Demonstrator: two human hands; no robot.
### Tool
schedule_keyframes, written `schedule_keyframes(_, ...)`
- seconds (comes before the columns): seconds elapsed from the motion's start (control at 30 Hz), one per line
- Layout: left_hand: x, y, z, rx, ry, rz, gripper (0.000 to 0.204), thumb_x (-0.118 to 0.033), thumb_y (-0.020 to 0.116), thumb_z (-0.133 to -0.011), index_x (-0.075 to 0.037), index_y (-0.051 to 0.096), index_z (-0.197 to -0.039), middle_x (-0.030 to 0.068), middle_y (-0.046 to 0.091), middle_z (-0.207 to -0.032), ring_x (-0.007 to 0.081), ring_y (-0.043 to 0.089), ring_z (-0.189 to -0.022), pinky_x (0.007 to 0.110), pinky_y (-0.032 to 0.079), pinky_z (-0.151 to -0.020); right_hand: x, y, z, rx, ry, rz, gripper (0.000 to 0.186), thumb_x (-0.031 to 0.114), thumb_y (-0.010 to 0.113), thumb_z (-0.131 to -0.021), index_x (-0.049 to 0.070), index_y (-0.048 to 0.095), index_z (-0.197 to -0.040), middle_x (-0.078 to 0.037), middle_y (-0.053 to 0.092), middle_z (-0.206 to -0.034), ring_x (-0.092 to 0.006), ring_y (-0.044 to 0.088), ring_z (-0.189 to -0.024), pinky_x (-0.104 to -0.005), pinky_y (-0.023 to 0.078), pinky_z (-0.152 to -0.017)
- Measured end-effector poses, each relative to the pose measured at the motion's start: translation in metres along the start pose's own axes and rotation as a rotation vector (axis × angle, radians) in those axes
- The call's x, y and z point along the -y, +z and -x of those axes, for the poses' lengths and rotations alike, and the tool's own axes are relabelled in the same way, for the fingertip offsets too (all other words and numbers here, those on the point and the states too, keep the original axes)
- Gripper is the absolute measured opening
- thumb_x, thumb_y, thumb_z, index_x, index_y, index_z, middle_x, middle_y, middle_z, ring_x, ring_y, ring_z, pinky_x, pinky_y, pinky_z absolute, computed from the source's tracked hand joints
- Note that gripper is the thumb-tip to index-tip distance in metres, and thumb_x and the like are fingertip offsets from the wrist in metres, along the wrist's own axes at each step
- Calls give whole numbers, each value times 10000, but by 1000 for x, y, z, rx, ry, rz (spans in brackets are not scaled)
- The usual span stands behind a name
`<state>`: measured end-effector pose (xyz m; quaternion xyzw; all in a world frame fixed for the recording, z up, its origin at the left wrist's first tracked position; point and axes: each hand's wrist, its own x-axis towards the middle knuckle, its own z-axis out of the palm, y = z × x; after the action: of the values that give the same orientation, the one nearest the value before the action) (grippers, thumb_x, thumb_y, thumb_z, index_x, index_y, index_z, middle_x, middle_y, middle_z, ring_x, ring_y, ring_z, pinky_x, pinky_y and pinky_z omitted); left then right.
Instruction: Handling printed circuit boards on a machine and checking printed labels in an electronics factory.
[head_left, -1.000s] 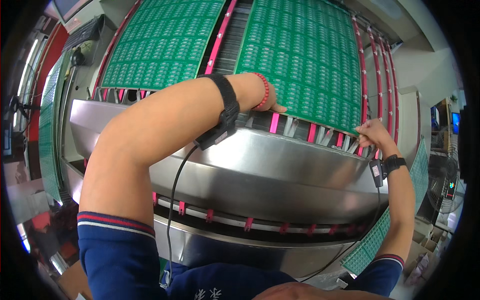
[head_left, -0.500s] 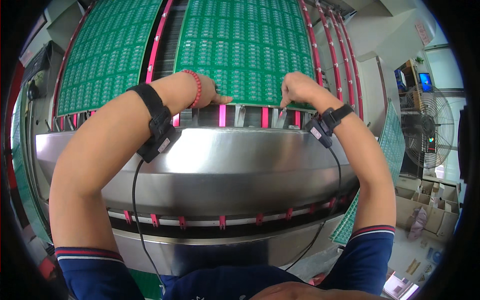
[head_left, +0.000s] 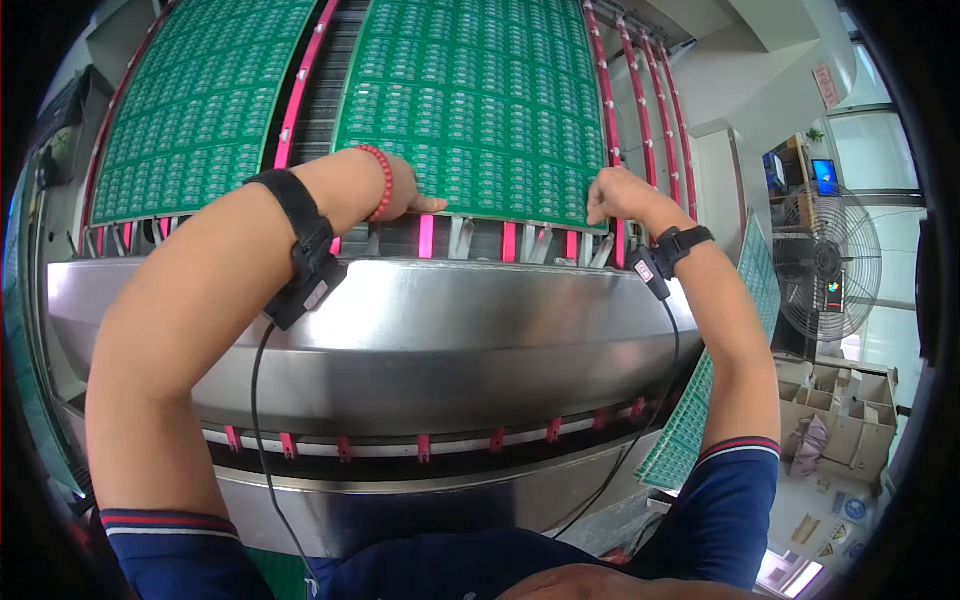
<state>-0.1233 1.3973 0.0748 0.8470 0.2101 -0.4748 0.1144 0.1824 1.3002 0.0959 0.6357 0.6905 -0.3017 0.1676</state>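
A large green circuit board panel [head_left: 475,95] lies on a sloping conveyor with pink rails [head_left: 300,85]. My left hand [head_left: 405,190] grips the panel's near edge at its left corner. At the right corner of that edge sits my right hand [head_left: 615,195], fingers curled over it. A red bead bracelet and a black strap with a cable are on my left forearm. The right wrist carries a black band with a cable. A second green panel [head_left: 190,120] lies on the conveyor to the left.
A curved stainless steel housing [head_left: 420,340] spans the front of the machine below my arms. More green panels [head_left: 700,420] stand at the lower right. A floor fan [head_left: 830,265] and cardboard boxes [head_left: 835,410] are at the right.
The view has swung so the right-hand panel sits centred. Both hands moved onto its near edge, the left from farther right, the right from the far right rail.
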Motion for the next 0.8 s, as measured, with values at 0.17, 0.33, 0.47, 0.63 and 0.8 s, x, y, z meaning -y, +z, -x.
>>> schedule_keyframes(0.17, -3, -7, 11, -6, 22, 0, 775, -11, 414, -830, -542, 126, -1316, 157, 272, -1392, 335, 421, -1192, 417, 363, -976, -27, 10, 6, 7, 43, 9, 160, 100, 766, -546, 62, 681, -678, -96, 652, -697, -231, 624, -675, -326, 484, -615)
schedule_keyframes(0.33, -7, -13, 24, -45, 40, 6, 801, 12, 427, -806, -532, 139, -1320, 166, 290, -1380, 337, 424, -1189, 410, 367, -975, -22, 12, 11, -59, 36, 127, 133, 122, 747, -591, 34, 673, -657, -92, 645, -655, -205, 618, -628, -314, 469, -587)
schedule_keyframes(0.47, 0, -15, 47, -141, 73, 57, 783, 42, 448, -765, -401, 201, -1361, 191, 408, -1274, 348, 481, -1106, 389, 405, -927, -10, -13, 39, -69, 59, -155, 161, 149, 736, -632, 18, 669, -699, -68, 644, -646, -151, 596, -612, -292, 460, -607)
schedule_keyframes(0.63, 26, 21, 133, -592, 323, 413, 697, 96, 445, -697, -160, 344, -1338, 196, 588, -935, 347, 576, -864, 393, 446, -729, 12, -48, 137, -311, -21, -526, 269, 249, 678, -748, 4, 622, -844, -40, 629, -738, -114, 584, -704, -273, 461, -633)
schedule_keyframes(0.8, 15, 102, 253, -634, 237, 734, 647, 113, 464, -675, -80, 410, -1290, 191, 597, -983, 347, 583, -906, 354, 473, -767, 76, 14, 255, 86, -133, -443, 325, 293, 706, -705, 52, 628, -909, -121, 613, -880, -271, 606, -814, -338, 482, -724)
